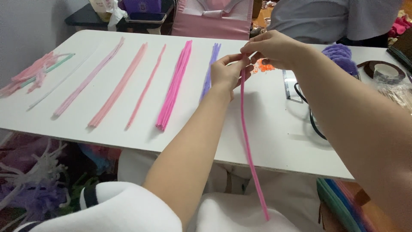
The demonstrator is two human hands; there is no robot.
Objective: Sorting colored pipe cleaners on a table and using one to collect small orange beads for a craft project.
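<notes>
The left hand (227, 71) and the right hand (274, 48) met above the white table (266, 141). Both pinched the top end of a long pink stem (249, 146). The fuzzy stem hung down from the fingers, crossed the near edge of the table and ended over the lap.

Other fuzzy stems lay in rows on the table, to the left of the hands. A purple bunch (211, 71) lay just beside the left hand, partly hidden behind it. Next came a bright pink bunch (175, 86), then a thin pink one (146, 88), a pale pink bunch (119, 86) and a light lilac one (90, 77). A white stem (60, 83) lay past those, and a messy pile (32, 73) of pink and green bits sat at the far left.

Some small orange bits (262, 66) lay right under the right hand. A clear ruler (291, 86) and a black loop (313, 120) lay under the right arm, which covered part of them. A fuzzy purple ball (341, 58) and a roll of brown tape (384, 68) sat further right. Another person (330, 17) sat at the far side of the table.
</notes>
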